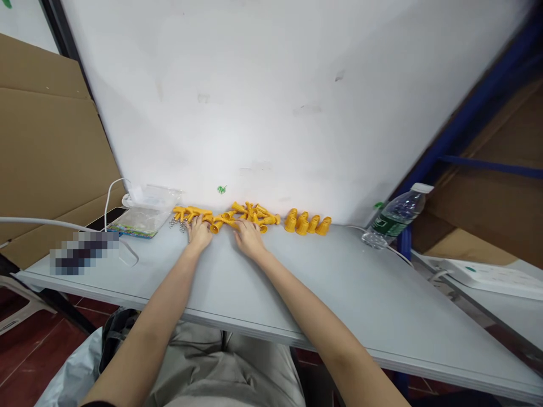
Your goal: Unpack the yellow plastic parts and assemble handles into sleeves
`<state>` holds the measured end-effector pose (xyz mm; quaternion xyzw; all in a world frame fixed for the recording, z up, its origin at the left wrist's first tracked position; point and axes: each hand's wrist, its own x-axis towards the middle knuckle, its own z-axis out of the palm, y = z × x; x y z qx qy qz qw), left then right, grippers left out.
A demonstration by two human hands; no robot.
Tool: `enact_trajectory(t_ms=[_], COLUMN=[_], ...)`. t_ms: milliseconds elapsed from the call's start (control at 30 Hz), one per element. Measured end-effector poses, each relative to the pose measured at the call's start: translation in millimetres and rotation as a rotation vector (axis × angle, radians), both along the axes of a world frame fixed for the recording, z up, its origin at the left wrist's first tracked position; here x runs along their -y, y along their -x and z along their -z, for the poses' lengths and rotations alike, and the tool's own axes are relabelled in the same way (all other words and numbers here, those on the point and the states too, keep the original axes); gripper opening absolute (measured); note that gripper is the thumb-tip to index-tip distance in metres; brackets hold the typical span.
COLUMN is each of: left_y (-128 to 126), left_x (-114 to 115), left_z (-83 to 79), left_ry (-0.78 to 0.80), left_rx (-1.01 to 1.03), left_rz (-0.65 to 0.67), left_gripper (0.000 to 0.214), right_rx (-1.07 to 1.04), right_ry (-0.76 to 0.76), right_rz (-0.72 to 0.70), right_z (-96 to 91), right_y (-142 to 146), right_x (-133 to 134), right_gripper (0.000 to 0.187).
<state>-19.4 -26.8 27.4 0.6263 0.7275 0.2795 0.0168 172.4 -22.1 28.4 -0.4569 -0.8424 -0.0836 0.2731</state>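
Both my arms reach forward across a grey table (322,282). My left hand (198,232) lies palm down with fingers stretched out, its fingertips touching the left end of a pile of yellow plastic parts (246,215) by the white wall. My right hand (249,237) also lies flat, fingers out, touching the middle of the same pile. Neither hand grips anything that I can see. A separate row of several yellow cone-shaped pieces (307,224) stands to the right of the pile, apart from both hands.
A clear plastic bag of small parts (142,217) lies at the left by a white cable (111,195) and a dark phone (106,219). A plastic water bottle (396,217) lies at the right table edge. Cardboard stands at left, a white power strip (487,276) at right.
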Motion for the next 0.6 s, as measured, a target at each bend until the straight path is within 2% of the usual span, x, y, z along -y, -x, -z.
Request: enact_trajectory(t_ms=[233, 433, 600], left_y=[0.3, -9.2, -17.9], left_x=[-4.4, 2.7, 10.6], left_z=[7.1, -3.3, -13.6], left_ry=[-0.091, -0.227, -0.306], left_rx=[0.049, 0.015, 0.021], left_rz=[0.036, 0.073, 0.139], left_gripper=[0.031, 0.028, 0.031], right_rx=[0.051, 0.030, -0.027], right_ry=[0.181, 0.170, 0.115], right_rz=[0.182, 0.170, 0.193], right_z=[-3.0, -1.1, -18.9], right_y=[27.3, 22.7, 7.8], right_x=[-11.6, -5.0, -1.7], right_gripper=[0.032, 0.027, 0.032])
